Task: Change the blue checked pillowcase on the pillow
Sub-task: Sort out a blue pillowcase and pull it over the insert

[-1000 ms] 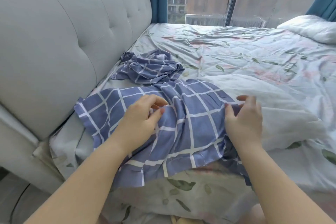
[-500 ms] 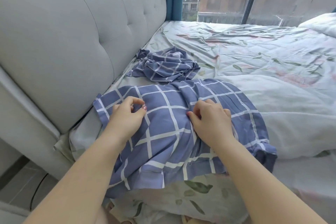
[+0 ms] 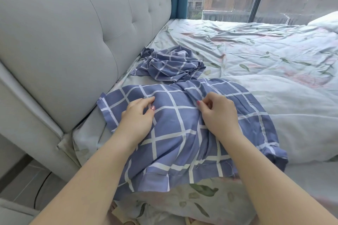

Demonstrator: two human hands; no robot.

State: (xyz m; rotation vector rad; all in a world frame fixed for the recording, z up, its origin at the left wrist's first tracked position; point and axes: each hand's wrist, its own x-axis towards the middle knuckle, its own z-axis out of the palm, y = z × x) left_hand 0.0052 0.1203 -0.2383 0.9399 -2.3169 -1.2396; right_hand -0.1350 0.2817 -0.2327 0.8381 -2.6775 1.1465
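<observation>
Crumpled checked cloth just behind, headboard at left. My left hand and right hand both pinch folds of blue checked pillowcase.

Left hand: bare, thumbnail painted a glossy pink.
Right hand: bare, with one pink-painted nail in view at a fingertip.
Left forearm: bare, uncovered down to the picture's lower edge.
Right forearm: bare likewise.
</observation>
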